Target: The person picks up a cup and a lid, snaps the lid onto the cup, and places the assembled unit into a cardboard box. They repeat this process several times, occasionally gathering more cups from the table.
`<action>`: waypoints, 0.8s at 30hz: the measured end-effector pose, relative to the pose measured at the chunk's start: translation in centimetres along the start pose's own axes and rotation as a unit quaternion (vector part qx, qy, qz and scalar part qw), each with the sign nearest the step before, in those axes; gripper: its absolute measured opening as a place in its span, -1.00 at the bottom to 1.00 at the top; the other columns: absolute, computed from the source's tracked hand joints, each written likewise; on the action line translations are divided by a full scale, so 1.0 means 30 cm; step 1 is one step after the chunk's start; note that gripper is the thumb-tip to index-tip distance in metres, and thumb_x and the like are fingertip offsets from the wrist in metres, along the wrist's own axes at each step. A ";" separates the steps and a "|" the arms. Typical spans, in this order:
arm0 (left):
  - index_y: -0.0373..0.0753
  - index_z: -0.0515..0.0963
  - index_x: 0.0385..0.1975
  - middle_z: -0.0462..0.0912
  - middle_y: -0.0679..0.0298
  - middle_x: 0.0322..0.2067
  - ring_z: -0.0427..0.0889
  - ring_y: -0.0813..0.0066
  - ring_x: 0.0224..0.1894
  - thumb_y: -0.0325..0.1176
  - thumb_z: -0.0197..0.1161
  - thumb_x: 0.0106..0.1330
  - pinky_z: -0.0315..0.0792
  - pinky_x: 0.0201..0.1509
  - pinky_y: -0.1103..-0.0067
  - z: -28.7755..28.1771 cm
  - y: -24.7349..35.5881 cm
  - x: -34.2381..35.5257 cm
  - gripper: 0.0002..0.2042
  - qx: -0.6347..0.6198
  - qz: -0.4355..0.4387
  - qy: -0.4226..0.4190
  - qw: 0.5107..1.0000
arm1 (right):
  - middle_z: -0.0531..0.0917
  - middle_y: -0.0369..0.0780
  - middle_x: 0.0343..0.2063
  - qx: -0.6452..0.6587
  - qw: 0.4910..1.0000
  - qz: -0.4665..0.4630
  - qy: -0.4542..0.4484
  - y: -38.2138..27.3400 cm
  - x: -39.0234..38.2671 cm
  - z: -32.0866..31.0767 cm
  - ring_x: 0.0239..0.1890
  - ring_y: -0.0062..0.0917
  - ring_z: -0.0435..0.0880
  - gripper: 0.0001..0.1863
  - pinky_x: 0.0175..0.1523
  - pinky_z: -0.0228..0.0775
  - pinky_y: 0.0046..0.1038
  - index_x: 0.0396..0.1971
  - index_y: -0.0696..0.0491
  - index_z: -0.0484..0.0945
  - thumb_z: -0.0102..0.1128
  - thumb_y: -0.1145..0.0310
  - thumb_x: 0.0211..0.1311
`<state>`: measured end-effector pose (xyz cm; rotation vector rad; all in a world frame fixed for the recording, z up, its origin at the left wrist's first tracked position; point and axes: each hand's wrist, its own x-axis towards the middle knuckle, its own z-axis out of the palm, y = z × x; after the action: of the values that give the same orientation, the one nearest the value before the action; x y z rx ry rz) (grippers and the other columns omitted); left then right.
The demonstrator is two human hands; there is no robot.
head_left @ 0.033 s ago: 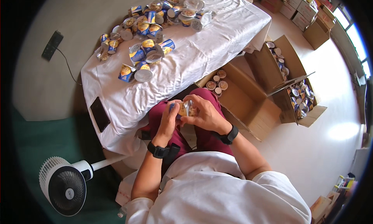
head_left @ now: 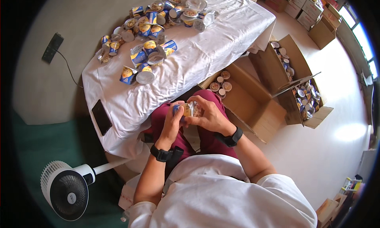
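My left hand [head_left: 171,122] and my right hand [head_left: 209,116] are closed around a small blue-and-yellow cup [head_left: 188,109] lying sideways above my lap. Its clear plastic end shows granular contents between my fingers. Many similar cups [head_left: 150,47], some with clear tops and foil lids, lie heaped on a white-covered table [head_left: 217,40] beyond my hands. A black phone [head_left: 102,117] rests on the cloth at the left.
An open cardboard box [head_left: 245,103] holding several cups stands right of my knees. Fuller boxes [head_left: 304,115] stand beyond it. A white-and-black fan [head_left: 65,188] is at lower left, a power strip [head_left: 52,47] beside the table, and stacked cartons [head_left: 306,18] at the back right.
The cup has turned slightly in my fingers, with a little more of its clear end and contents showing. My hands have barely moved.
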<state>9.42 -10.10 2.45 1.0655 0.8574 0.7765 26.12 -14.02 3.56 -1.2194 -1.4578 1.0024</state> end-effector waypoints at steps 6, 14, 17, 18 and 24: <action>-0.27 0.34 0.05 0.53 0.29 -0.32 0.48 0.67 -0.49 -0.06 0.04 0.38 0.38 -0.48 0.74 0.022 -0.002 0.065 -0.58 0.064 -0.001 0.009 0.998 | 0.62 -0.08 -0.36 0.024 0.998 0.049 0.045 0.050 -0.005 -0.058 -0.42 -0.47 0.63 -0.33 -0.28 0.45 -0.44 0.04 0.21 0.38 0.39 0.11 0.02; -0.28 0.35 0.06 0.51 0.09 -0.19 0.54 0.30 -0.22 -0.29 0.36 0.10 0.45 -0.16 0.49 0.178 0.059 0.242 -0.47 0.369 0.260 0.018 0.892 | 0.58 0.00 -0.17 0.079 0.985 0.125 0.084 0.050 0.028 -0.255 -0.20 -0.37 0.64 -0.24 -0.15 0.47 -0.40 0.09 0.21 0.35 0.35 -0.03 0.03; -0.31 0.28 0.13 0.45 0.00 -0.10 0.49 0.10 -0.08 -0.35 0.40 -0.01 0.40 0.01 0.40 0.305 0.099 0.290 -0.34 0.455 0.285 -0.025 0.843 | 0.56 -0.03 -0.15 0.122 0.977 0.144 0.101 0.059 0.030 -0.301 -0.18 -0.41 0.61 -0.25 -0.13 0.46 -0.44 0.12 0.20 0.32 0.35 0.01 0.05; -0.31 0.26 0.14 0.45 0.02 -0.11 0.49 0.11 -0.08 -0.33 0.42 -0.02 0.40 0.03 0.41 0.330 0.089 0.318 -0.31 0.463 0.309 -0.054 0.829 | 0.55 -0.04 -0.14 0.121 0.975 0.155 0.106 0.069 0.033 -0.316 -0.16 -0.43 0.60 -0.25 -0.11 0.45 -0.44 0.13 0.20 0.31 0.34 0.03 0.06; -0.34 0.39 0.01 0.45 0.02 -0.01 0.43 0.09 0.07 -0.47 0.35 0.01 0.30 0.19 0.40 0.360 0.056 0.465 -0.49 0.492 0.305 -0.129 0.805 | 0.51 -0.19 -0.08 0.449 0.846 0.130 0.255 0.342 0.051 -0.517 -0.01 -0.50 0.53 -0.57 0.06 0.41 -0.43 0.11 0.14 0.32 0.05 0.38 0.24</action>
<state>25.12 -1.97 3.72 2.4084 0.6574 0.6586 43.31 -10.59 -2.83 -0.8616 -0.2953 1.2129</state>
